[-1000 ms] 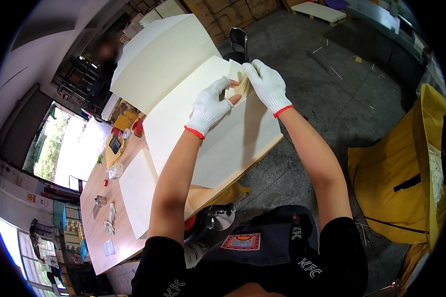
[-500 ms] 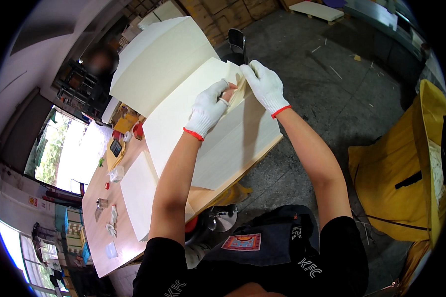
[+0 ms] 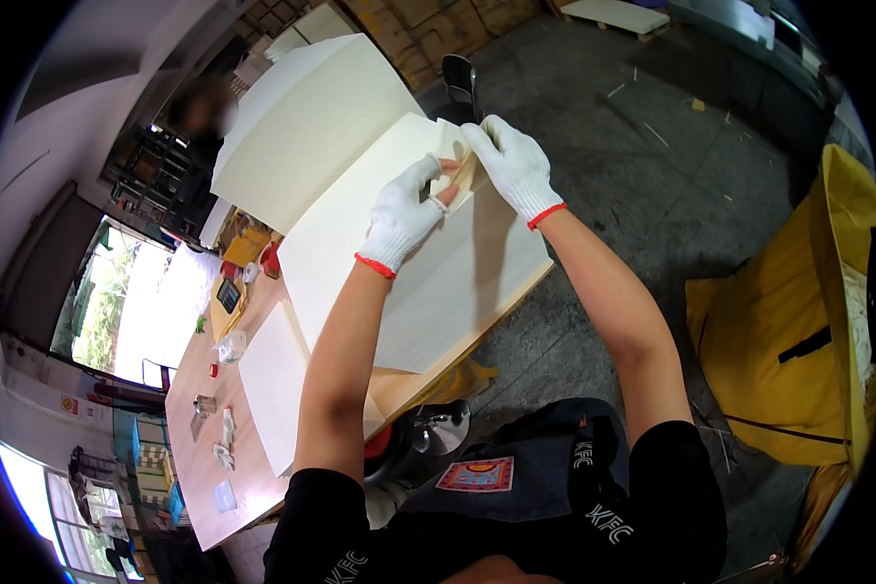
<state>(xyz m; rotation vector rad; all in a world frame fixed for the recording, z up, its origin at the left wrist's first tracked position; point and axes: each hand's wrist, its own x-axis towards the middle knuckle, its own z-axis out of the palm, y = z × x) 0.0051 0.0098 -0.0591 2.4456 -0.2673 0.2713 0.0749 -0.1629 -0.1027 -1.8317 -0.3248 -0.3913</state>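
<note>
From the head view I see little change over the last second: both gloved hands stay at the far corner of the board (image 3: 428, 282), working the same spot. My left hand (image 3: 404, 214) pinches the folded paper corner (image 3: 450, 165) with fingers closed; my right hand (image 3: 516, 165) presses its curled fingers on that corner.

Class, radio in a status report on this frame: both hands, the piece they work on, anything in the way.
Left hand and right hand, both gloved, pinching a small folded paper piece. Held over the big cream sheet on the table. Nothing blocking.
</note>
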